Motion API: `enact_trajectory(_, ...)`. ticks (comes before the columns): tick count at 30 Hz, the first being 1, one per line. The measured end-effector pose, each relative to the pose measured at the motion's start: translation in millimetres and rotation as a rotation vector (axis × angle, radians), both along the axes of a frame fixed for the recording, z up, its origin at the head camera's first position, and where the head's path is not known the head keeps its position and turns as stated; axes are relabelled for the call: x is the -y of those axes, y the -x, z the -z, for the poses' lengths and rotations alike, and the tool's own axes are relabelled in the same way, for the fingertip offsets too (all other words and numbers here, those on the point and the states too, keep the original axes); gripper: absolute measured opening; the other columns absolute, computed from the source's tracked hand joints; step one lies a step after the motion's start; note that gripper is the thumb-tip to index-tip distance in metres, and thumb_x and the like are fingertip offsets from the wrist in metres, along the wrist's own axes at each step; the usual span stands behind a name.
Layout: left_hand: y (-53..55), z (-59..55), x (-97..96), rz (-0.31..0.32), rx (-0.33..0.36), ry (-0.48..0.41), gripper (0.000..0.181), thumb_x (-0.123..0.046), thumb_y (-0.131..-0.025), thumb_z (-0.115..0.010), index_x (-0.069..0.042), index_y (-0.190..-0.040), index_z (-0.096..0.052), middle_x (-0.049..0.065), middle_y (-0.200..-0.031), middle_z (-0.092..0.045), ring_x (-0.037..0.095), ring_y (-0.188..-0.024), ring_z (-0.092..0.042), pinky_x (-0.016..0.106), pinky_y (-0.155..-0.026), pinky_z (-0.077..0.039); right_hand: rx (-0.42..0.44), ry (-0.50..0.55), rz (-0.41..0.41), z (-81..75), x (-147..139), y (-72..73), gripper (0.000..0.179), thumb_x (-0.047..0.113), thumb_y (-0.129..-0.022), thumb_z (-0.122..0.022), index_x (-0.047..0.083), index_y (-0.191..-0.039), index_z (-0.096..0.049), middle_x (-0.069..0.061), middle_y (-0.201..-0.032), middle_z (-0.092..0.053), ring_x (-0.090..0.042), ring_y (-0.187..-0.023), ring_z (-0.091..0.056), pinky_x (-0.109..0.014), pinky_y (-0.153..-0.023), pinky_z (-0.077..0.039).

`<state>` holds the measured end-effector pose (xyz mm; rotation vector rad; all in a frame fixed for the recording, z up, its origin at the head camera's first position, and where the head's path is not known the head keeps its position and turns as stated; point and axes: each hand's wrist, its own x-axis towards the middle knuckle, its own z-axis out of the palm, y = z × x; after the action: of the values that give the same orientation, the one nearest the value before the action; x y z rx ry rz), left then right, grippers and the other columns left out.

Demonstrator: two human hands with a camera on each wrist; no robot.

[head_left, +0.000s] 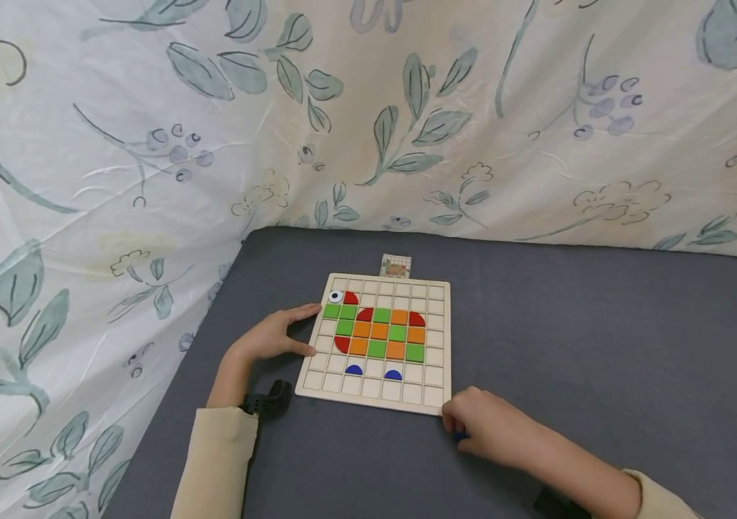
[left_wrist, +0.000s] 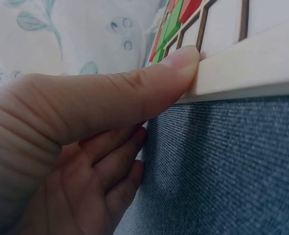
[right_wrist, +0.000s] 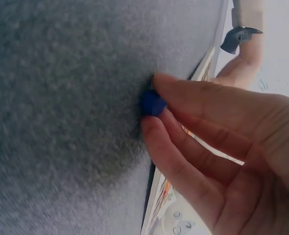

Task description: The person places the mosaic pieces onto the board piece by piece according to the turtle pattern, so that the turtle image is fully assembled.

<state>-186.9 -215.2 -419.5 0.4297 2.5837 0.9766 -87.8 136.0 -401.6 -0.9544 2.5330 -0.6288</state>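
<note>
A square wooden grid board lies on the dark cloth, its cells partly filled with green, orange and red tiles. At the upper left sits an eye tile, and two blue half-round tiles lie in the lower rows. My left hand rests against the board's left edge, thumb and fingers spread; the thumb presses the rim in the left wrist view. Just off the lower right corner, my right hand pinches a small blue piece between thumb and fingertips, close over the cloth. Its full outline is hidden by the fingers.
A small patterned card lies at the board's far edge. Dark grey cloth covers the table, and a leaf-patterned curtain hangs behind and to the left. A black band is on the left wrist.
</note>
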Motion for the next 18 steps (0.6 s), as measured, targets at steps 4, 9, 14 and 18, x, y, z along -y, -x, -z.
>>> enact_trajectory(4, 0.0, 0.5, 0.3, 0.0, -0.001, 0.001, 0.083, -0.018, -0.072, -0.079, -0.007, -0.142, -0.035, 0.015, -0.148, -0.03, 0.035, -0.137, -0.023, 0.052, -0.107, -0.027, 0.023, 0.04, -0.033, -4.3, -2.0, 3.1, 0.021, -0.005, -0.064, -0.076, 0.012, -0.067, -0.063, 0.011, -0.061, -0.052, 0.001, -0.055, -0.045, -0.018, -0.048, -0.042)
enact_trajectory(9, -0.1, 0.5, 0.1, 0.0, 0.003, -0.001, 0.083, -0.018, -0.072, -0.079, -0.007, -0.143, -0.035, 0.014, -0.148, -0.029, 0.034, -0.137, -0.023, 0.052, -0.107, -0.027, 0.063, 0.09, -0.062, -12.0, -4.1, 10.3, 0.017, -0.002, -0.067, -0.076, 0.012, -0.071, -0.066, 0.013, -0.064, -0.055, 0.003, -0.057, -0.047, -0.017, -0.051, -0.044)
enact_trajectory(14, 0.2, 0.8, 0.3, -0.001, 0.006, -0.01, 0.084, -0.019, -0.072, -0.079, -0.007, -0.143, -0.035, 0.014, -0.149, -0.029, 0.035, -0.137, -0.023, 0.052, -0.107, -0.027, 0.1, 0.132, -0.068, -21.0, -5.9, 21.8, 0.015, 0.0, -0.069, -0.076, 0.011, -0.073, -0.067, 0.012, -0.067, -0.057, 0.002, -0.059, -0.05, -0.017, -0.053, -0.046)
enact_trajectory(18, 0.8, 1.3, 0.3, -0.003, 0.005, -0.01, 0.084, -0.019, -0.072, -0.079, -0.007, -0.143, -0.035, 0.014, -0.149, -0.029, 0.034, -0.137, -0.023, 0.052, -0.107, -0.027, 0.084, 0.144, -0.029, -23.6, -7.9, 39.6, 0.012, 0.005, -0.072, -0.077, 0.011, -0.077, -0.068, 0.01, -0.069, -0.059, 0.0, -0.06, -0.051, -0.018, -0.055, -0.048)
